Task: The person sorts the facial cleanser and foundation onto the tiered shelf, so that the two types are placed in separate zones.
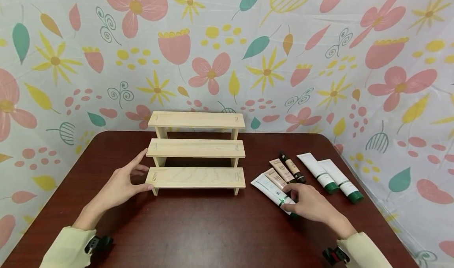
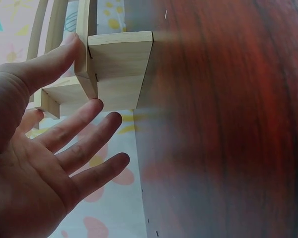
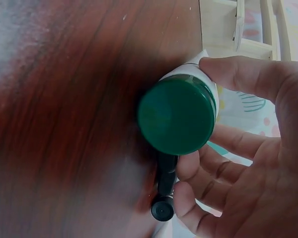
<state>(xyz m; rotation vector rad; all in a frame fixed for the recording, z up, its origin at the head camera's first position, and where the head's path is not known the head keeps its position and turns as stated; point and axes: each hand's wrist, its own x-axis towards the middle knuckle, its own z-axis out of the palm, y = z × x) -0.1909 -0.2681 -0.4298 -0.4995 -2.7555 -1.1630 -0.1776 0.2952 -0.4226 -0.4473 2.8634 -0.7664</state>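
A three-step wooden display stand (image 1: 195, 177) is upright on the table. My left hand (image 1: 118, 185) is at its left end, thumb against the lowest step and index fingertip by the middle one. In the left wrist view, the other fingers (image 2: 97, 148) spread out fairly straight beside the stand. To the right, my right hand (image 1: 313, 205) pinches a white squeeze tube (image 1: 269, 189) near its green cap (image 3: 176, 116), thumb on one side and fingers on the other. Two beige BB cream tubes (image 1: 282, 169) lie right beside it, their lower ends partly behind the hand.
Beyond the BB creams lies a slim beige tube (image 1: 293, 168) with black ends. Farther right, two more white tubes (image 1: 339, 177) with green caps lie side by side. Behind the dark red-brown table (image 1: 198, 228) hangs a flowered cloth (image 1: 213, 35).
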